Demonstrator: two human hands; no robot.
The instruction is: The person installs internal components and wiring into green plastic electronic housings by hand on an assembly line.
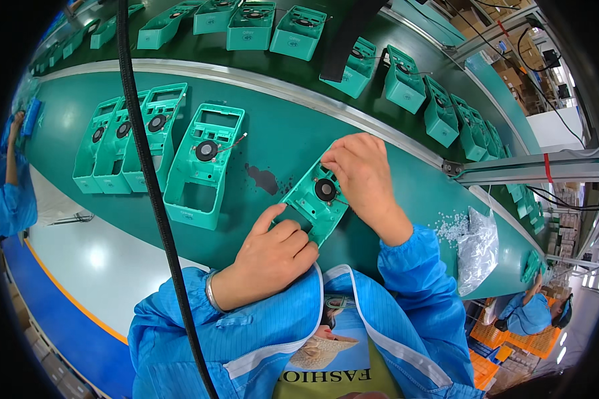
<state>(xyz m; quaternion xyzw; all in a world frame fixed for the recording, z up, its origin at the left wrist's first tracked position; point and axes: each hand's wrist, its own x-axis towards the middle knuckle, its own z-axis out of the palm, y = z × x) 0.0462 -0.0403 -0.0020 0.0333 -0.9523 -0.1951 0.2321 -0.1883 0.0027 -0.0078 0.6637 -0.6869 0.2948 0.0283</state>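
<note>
A green plastic housing [321, 216] lies tilted on the bench in front of me, with a round black speaker [325, 190] set in it. My left hand [267, 258] has its fingers curled at the housing's near left edge, gripping it. Over the far end, my right hand [365, 178] is closed in a pinch. Whatever is between those fingertips is hidden. To the left stands another green housing [211, 174] with a speaker and a short loose cable [236, 141].
Three more housings [100, 149] stand side by side at the left. A conveyor [199, 58] carrying several housings runs behind the bench. A clear bag [478, 249] and scattered white bits [451, 226] lie at the right. A dark cable [154, 179] hangs across the view. Other people work at both sides.
</note>
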